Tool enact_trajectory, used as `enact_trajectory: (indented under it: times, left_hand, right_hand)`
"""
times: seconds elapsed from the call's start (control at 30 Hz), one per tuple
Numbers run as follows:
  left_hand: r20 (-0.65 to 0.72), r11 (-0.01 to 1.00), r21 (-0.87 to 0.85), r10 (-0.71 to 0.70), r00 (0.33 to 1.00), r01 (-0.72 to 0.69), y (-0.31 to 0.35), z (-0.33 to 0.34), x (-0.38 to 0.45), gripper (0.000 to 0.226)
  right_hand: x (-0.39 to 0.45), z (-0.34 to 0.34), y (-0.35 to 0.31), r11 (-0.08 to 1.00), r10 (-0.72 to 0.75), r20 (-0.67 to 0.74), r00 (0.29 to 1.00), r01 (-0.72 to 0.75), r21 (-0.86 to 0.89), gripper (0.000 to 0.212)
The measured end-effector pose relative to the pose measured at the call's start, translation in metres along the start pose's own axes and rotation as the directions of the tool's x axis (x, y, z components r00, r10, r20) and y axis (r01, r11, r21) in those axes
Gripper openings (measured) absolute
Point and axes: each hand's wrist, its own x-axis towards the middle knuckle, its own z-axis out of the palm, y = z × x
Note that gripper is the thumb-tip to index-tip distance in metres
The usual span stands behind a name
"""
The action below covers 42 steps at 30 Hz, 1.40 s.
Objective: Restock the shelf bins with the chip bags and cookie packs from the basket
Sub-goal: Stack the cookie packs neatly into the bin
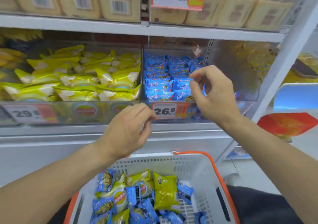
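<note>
- Both hands hover empty at mid-frame: left hand (pixel 127 130) loosely curled, right hand (pixel 213 94) fingers (pixel 193 79) narrowed at the blue cookie packs bin (pixel 165 79).
- Remaining chip bags (pixel 165 191) lie in the basket (pixel 203 172) at bottom centre, below the nearer left hand.

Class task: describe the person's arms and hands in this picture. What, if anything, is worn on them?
Both forearms are bare up to the frame edge: no sleeves show. The left hand and the right hand wear no gloves, and no rings, watch or wristbands are visible.

price tag 26.8 (pixel 169 110) | beige packs, top shelf (pixel 118 1) | orange box, right (pixel 285 124)
</note>
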Motion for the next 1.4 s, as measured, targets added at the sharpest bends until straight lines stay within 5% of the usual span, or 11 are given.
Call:
enact_trajectory:
  times: [0.13, 0.3, 0.37, 0.43, 0.53, 0.73, 0.9, 1.03, 1.1, 1.23, 1.4]
  left_hand:
    - [0.309, 0.952, -0.015, -0.286, 0.907, 0.305, -0.022, -0.002, -0.077, 0.016]
    - [0.421, 0.886, 0.168, -0.461, 0.782, 0.432, -0.051, 0.009, -0.182, 0.024]
    - [0.401, 0.854, 0.273, -0.519, 0.755, 0.442, -0.055, 0.013, -0.222, 0.034]
    - [0.391, 0.820, 0.336, -0.569, 0.723, 0.464, -0.054, 0.017, -0.254, 0.045]
    - [0.409, 0.791, 0.310, -0.612, 0.677, 0.527, -0.048, 0.025, -0.281, 0.046]
    - [0.347, 0.755, 0.192, -0.650, 0.676, 0.628, -0.043, 0.039, -0.289, 0.030]
    - [0.299, 0.718, 0.088, -0.680, 0.669, 0.690, -0.047, 0.039, -0.293, 0.029]
    - [0.291, 0.729, 0.079, -0.669, 0.684, 0.680, -0.047, 0.039, -0.291, 0.029]
    - [0.276, 0.733, 0.093, -0.669, 0.690, 0.674, -0.046, 0.038, -0.289, 0.030]
    - [0.308, 0.797, 0.337, -0.596, 0.742, 0.501, -0.038, 0.038, -0.282, 0.032]
    - [0.320, 0.747, 0.438, -0.649, 0.690, 0.500, -0.035, 0.029, -0.255, 0.053]
  right_hand:
    - [-0.039, 0.050, -0.048, 0.969, -0.246, 0.392, 0.887, 0.240, 0.065, 0.009]
    - [-0.098, 0.125, -0.066, 0.969, -0.135, 0.907, 0.399, 0.245, 0.036, 0.022]
    - [-0.128, 0.155, -0.062, 0.977, -0.038, 0.974, 0.222, 0.215, -0.010, 0.026]
    - [-0.159, 0.182, -0.055, 0.982, 0.046, 0.991, 0.125, 0.178, -0.068, 0.031]
    - [-0.196, 0.220, -0.049, 0.981, 0.173, 0.977, 0.121, 0.065, -0.182, 0.048]
    - [-0.255, 0.287, -0.053, 0.781, 0.567, 0.733, 0.376, -0.529, -0.332, 0.049]
    - [-0.270, 0.322, -0.059, 0.467, 0.759, 0.557, 0.337, -0.878, -0.104, 0.046]
    - [-0.269, 0.321, -0.052, 0.505, 0.716, 0.609, 0.341, -0.856, -0.115, 0.038]
    - [-0.260, 0.312, -0.051, 0.518, 0.670, 0.677, 0.304, -0.845, -0.133, 0.031]
    - [-0.235, 0.292, -0.047, 0.468, 0.602, 0.793, 0.091, -0.845, -0.257, 0.035]
    - [-0.181, 0.241, -0.048, 0.559, 0.387, 0.920, -0.058, -0.779, -0.284, 0.048]
